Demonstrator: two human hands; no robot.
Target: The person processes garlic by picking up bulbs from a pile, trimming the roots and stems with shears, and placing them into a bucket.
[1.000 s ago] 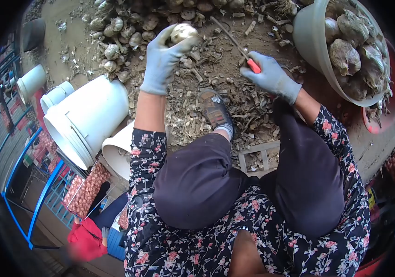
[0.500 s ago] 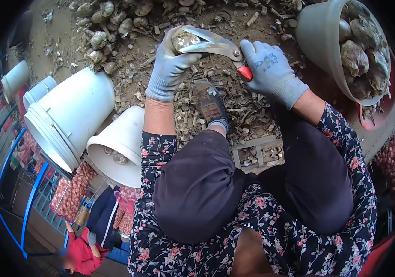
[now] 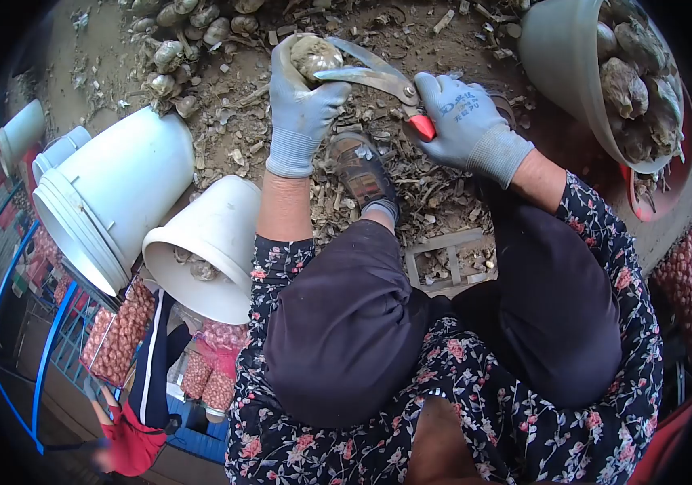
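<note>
My left hand [image 3: 301,113], in a grey glove, holds a garlic bulb [image 3: 316,56] with its fingers curled round it. My right hand [image 3: 467,121], gloved too, is closed on the red handle of metal shears [image 3: 390,83]. The two blades are apart, with their tips beside the bulb at its right side. Parts of the shears' handles are hidden by my right hand. Below the hands, a shoe [image 3: 362,170] rests on ground covered in dry scraps.
Garlic bulbs [image 3: 170,55] lie piled at upper left. White buckets [image 3: 132,178] and a tipped bucket [image 3: 220,218] with bulbs inside lie left. A bucket full of garlic [image 3: 556,61] stands upper right. A person in red [image 3: 134,436] is at lower left, near net bags [image 3: 119,331].
The bulb has turned in my left hand, and the shears' blades have moved off it and opened wider. The person in red has shifted left.
</note>
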